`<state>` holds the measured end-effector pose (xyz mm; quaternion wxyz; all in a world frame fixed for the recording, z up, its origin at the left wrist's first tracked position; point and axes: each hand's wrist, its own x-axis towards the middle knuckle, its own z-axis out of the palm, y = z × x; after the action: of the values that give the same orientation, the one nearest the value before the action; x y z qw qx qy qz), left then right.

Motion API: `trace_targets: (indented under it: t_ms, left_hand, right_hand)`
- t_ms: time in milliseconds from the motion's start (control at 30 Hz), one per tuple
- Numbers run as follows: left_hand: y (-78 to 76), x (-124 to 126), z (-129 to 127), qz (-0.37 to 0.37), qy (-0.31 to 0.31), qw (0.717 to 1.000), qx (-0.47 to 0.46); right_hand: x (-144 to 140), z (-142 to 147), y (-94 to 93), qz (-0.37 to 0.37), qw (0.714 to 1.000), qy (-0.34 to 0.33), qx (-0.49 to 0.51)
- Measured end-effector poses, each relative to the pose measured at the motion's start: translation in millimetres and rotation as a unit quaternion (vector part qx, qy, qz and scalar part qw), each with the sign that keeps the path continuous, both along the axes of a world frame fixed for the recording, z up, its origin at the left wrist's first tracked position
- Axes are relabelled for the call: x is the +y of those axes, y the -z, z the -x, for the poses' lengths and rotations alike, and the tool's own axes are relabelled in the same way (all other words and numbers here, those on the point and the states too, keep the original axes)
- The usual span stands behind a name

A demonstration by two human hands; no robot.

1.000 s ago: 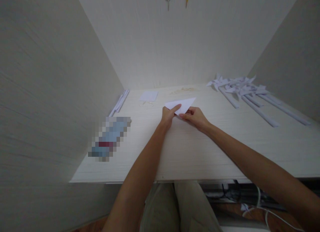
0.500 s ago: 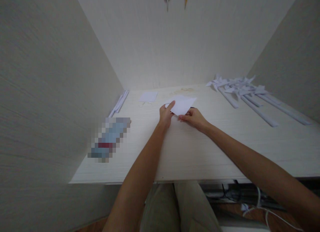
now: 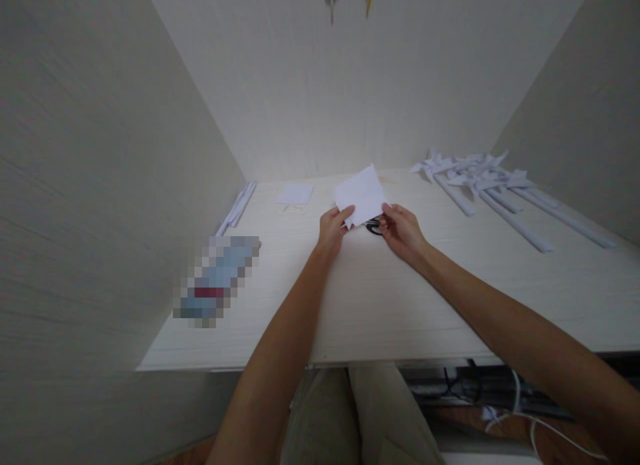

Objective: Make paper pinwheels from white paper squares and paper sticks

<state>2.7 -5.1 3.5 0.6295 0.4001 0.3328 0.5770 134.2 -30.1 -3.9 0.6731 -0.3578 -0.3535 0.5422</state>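
Between my hands is a piece of white paper, tilted up above the white table. My left hand pinches its lower left edge, thumb on top. At the lower right corner my right hand grips the same paper between thumb and fingers. A pair of scissors with black handles shows just below the paper, by my right fingers; the paper hides part of it. I cannot tell whether the scissors lie on the table.
Several paper pinwheels on rolled sticks lie at the right. A square paper sheet and rolled paper sticks are at the back left. A blurred-out object lies at the left. Walls enclose the table on three sides.
The paper has turned between my hands and its far corner now points up. My right hand has shifted right to another corner. More of the scissors' black handles shows.
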Motion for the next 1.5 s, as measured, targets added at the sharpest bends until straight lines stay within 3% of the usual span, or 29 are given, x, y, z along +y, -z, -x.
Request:
trace_targets:
  t_ms: [133, 400, 667, 767, 1000, 1500]
  left_hand:
    - [0.5, -4, -3, -0.013, 0.047, 0.998, 0.026]
    - [1.1, -6, -3, -0.022, 0.084, 0.996, 0.015]
    - [1.7, -8, -4, -0.017, 0.050, 0.998, 0.044]
    - [1.3, -7, -5, -0.013, 0.034, 0.998, 0.043]
    - [-0.3, -7, -4, -0.012, -0.002, 1.000, 0.020]
    - [-1.5, -6, -4, -0.011, -0.008, 1.000, 0.014]
  right_hand:
    - [1, -3, -1.3, -0.013, 1.000, 0.014, 0.012]
    - [-1, 0, -1.4, -0.030, 0.998, 0.029, 0.036]
    - [-1, -1, -3.1, -0.035, 0.998, 0.050, -0.009]
    - [-2, 1, -3.9, -0.034, 0.999, 0.030, -0.014]
    - [-6, 9, 1.1, -0.019, 0.987, -0.080, -0.136]
    - [-10, 11, -2.8, -0.013, 0.981, -0.102, -0.164]
